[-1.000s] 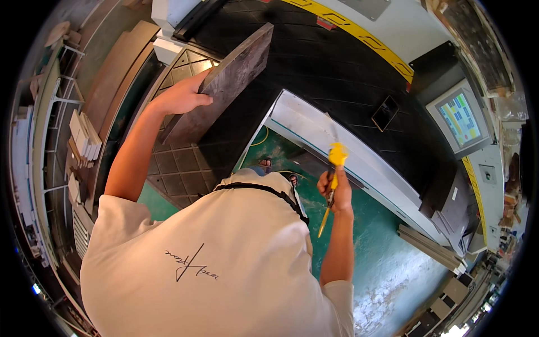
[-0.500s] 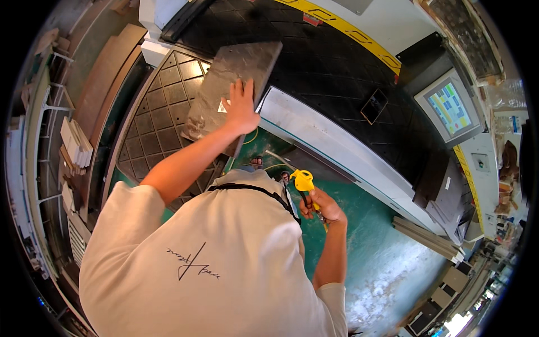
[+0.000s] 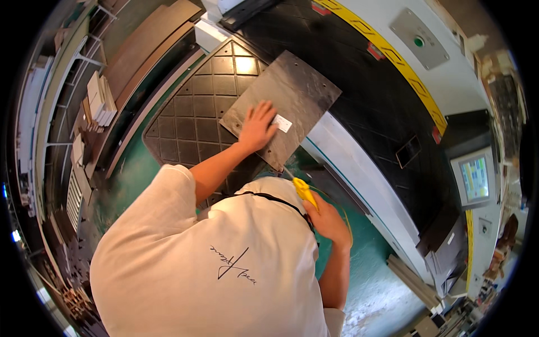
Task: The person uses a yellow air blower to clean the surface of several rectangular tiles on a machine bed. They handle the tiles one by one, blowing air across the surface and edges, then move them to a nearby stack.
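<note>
A grey-brown rectangular panel (image 3: pixel 300 84) with a stone-like pattern, several small holes and a white label (image 3: pixel 282 123) lies across the dark tiled machine bed. Its near corner juts out past the bed's edge. My left hand (image 3: pixel 258 126) rests on the panel beside the label, fingers stretched out and holding nothing. In my right hand (image 3: pixel 328 220) is a yellow air blow gun (image 3: pixel 304 192), with fingers wrapped around its grip. The thin nozzle of the gun points at the panel's near corner; whether it touches cannot be told. A thin yellow hose (image 3: pixel 349 224) loops beside my right hand.
At the right stand a control screen (image 3: pixel 474 178) and a pale machine body with a yellow strip (image 3: pixel 404 73). A dark flat device (image 3: pixel 408 151) lies on the black bed. Stacked boards (image 3: pixel 101 101) sit at the left; long strips (image 3: pixel 412 278) lie on the green floor, right.
The panel has turned and now faces up more squarely, with its label showing fully. My right hand has brought the blow gun nearer to the panel's corner. The whole view has shifted.
</note>
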### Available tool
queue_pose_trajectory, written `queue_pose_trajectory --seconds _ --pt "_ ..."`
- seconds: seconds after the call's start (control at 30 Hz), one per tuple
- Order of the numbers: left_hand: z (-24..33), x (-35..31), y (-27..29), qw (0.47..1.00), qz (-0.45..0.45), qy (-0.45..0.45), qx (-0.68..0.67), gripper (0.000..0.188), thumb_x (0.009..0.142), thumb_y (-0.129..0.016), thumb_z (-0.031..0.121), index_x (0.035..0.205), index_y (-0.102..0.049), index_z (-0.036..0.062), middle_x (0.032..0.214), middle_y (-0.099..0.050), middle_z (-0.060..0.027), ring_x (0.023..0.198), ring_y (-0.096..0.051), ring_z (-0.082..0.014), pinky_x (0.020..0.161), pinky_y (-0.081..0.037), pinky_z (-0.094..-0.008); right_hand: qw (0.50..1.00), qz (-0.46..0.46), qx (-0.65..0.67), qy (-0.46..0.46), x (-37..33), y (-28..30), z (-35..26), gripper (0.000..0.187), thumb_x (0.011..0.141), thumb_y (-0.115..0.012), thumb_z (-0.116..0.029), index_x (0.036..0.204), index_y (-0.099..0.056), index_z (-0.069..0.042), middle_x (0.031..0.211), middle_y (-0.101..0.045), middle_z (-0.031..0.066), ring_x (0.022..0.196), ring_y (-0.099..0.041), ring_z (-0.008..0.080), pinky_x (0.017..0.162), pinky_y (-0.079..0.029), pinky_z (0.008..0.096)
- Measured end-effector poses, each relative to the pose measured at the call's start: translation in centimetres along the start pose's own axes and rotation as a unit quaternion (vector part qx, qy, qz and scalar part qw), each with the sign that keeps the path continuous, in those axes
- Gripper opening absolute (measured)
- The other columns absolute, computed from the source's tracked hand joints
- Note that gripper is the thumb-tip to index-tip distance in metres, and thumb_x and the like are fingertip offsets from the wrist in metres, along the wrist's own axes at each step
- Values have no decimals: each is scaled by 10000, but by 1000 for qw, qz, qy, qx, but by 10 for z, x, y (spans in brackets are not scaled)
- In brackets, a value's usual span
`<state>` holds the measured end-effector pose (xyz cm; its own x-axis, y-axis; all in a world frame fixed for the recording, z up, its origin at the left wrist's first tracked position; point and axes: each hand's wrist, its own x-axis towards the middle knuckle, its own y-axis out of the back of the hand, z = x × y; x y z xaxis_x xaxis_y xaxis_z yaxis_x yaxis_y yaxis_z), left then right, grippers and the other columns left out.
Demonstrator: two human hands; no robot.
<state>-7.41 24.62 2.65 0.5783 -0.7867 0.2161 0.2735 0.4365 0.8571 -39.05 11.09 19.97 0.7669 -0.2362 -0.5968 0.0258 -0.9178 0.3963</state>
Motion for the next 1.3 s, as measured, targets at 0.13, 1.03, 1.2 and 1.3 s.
queue_pose_trajectory --seconds 0.13,1.03,1.2,1.3 --pt "-81 -36 38 976 94 172 94 571 1033 -592 397 1492 -524 65 1628 -434 -178 1554 -326 -358 1257 -193 -578 997 -66 38 -8 68 11 -54 513 1079 -513 -450 1374 -586 -37 1004 -737 262 961 -723 426 861 -542 495" --pt "7 -65 18 977 31 205 56 1297 707 -792 751 1622 -278 -10 1647 -222 -383 1576 -131 -520 1204 -67 -729 999 -19 4 30 86 28 -126 558 1081 -505 -448 1437 -533 -18 1196 -684 333 1160 -629 513 984 -496 508" --pt "14 -54 16 976 1 207 66 1254 720 -777 766 1648 -283 83 1648 -183 -406 1572 -111 -540 1209 -69 -721 999 11 -37 6 46 51 -66 532 1081 -526 -423 1429 -536 -20 1050 -731 269 974 -719 429 855 -538 471" --pt "11 -41 12 973 -5 214 82 1261 717 -760 791 1651 -284 90 1649 -185 -406 1575 -109 -533 1215 -60 -715 989 -70 109 -70 22 61 -29 471 1106 -514 -387 1444 -544 -60 773 -652 57 650 -610 161 628 -477 316"
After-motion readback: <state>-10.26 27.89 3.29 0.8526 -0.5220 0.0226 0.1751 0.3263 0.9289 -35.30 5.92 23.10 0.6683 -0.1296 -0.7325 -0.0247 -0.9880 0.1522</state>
